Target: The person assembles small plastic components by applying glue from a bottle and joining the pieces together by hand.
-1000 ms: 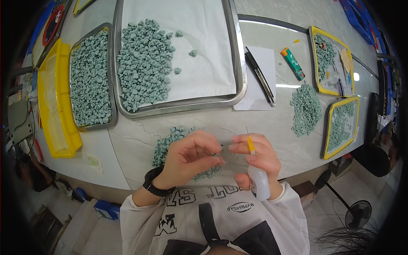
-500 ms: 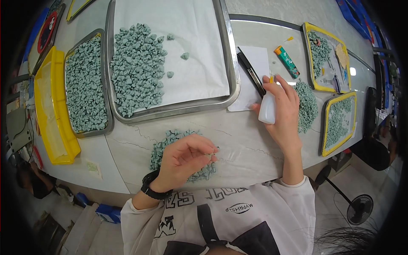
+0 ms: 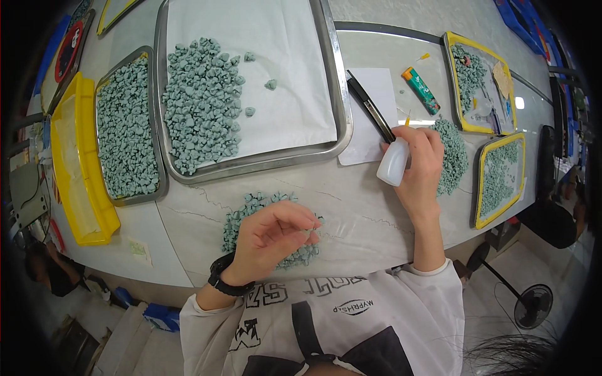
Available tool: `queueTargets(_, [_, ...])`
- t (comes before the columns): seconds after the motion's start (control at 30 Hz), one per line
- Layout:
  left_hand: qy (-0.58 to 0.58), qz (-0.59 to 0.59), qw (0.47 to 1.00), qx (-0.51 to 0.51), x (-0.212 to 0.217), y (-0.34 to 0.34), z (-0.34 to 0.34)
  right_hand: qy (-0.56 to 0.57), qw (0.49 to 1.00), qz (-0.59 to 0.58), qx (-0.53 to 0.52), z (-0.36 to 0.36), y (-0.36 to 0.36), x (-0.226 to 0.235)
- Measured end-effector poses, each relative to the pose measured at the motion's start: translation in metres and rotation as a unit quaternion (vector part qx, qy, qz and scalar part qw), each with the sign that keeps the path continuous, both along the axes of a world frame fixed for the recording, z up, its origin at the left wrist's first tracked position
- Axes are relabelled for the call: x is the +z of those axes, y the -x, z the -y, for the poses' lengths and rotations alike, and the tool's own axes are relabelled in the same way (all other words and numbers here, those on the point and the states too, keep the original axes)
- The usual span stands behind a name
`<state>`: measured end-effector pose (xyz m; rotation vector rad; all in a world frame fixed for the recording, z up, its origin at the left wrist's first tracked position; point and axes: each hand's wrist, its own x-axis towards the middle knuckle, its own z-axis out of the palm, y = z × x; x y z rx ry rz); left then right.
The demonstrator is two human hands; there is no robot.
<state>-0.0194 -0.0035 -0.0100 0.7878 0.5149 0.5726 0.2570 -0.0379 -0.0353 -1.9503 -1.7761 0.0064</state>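
Right hand (image 3: pixel 421 164) is gripping white squeeze bottle (image 3: pixel 394 161), well apart from left hand (image 3: pixel 276 235), whose fingers are pinching together over grey-green pellet pile (image 3: pixel 266 216).

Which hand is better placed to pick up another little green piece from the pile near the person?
Probably the left hand: it is right over the near pile of green pieces, fingers pinched. The right hand is farther off, holding a small white bottle.
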Motion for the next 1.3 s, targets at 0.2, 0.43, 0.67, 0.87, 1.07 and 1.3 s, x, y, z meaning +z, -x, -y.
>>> queueTargets(0.2, [0.010, -0.014, 1.000, -0.005, 0.001, 0.003, 0.000, -0.027, 0.999, -0.019, -0.018, 0.001, 0.002, 0.001])
queueTargets(0.43, [0.005, -0.015, 1.000, -0.004, 0.003, 0.003, 0.001, -0.085, 0.936, -0.335, -0.069, 0.008, -0.006, 0.017])
queueTargets(0.67, [-0.466, -0.249, 0.846, -0.070, 0.032, -0.015, 0.001, -0.177, 0.890, -0.419, -0.010, 0.011, -0.043, 0.066])
queueTargets(0.87, [-0.682, -0.335, 0.630, -0.158, 0.027, -0.055, 0.001, -0.014, 0.913, -0.384, 0.138, -0.049, -0.055, 0.090])
queueTargets(1.07, [-0.747, -0.428, 0.484, -0.155, 0.012, -0.076, 0.003, 0.075, 0.923, -0.333, 0.178, -0.084, -0.039, 0.071])
queueTargets(1.3, [-0.741, -0.447, 0.476, -0.157, 0.003, -0.077, 0.000, -0.013, 0.965, -0.215, 0.152, -0.097, -0.035, 0.034])
